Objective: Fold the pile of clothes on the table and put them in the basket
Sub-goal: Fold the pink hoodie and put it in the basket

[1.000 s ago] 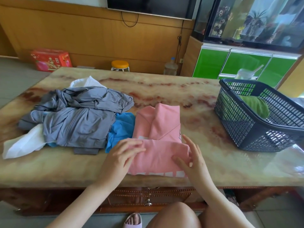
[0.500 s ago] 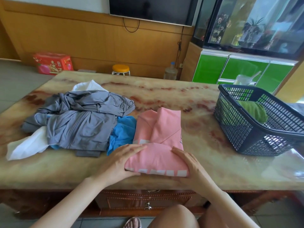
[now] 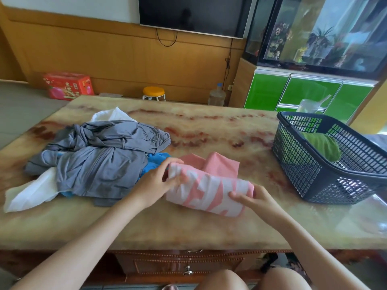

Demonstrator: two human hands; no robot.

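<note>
Both hands work the pink garment [image 3: 209, 195] at the near middle of the marble table [image 3: 209, 130]. The left hand [image 3: 155, 183] grips the garment's left end, thumb on top and fingers curled round the fold. The right hand [image 3: 257, 200] pinches the right end, thumb across the front. The hands are apart, one at each end.

The garment is a thick folded bundle with large white lettering facing up (letters not readable at this angle). A flap of it lies flat on the table behind the bundle.

Pile to the left: grey garment [image 3: 100, 162] crumpled on top, white cloth [image 3: 31, 193] and blue garment [image 3: 156, 159] poking out beneath. The blue one sits just beside the left hand.

A dark mesh basket [image 3: 314, 174] stands on the right of the table, apart from the pink bundle. A green folded item [image 3: 322, 146] lies inside.
</note>
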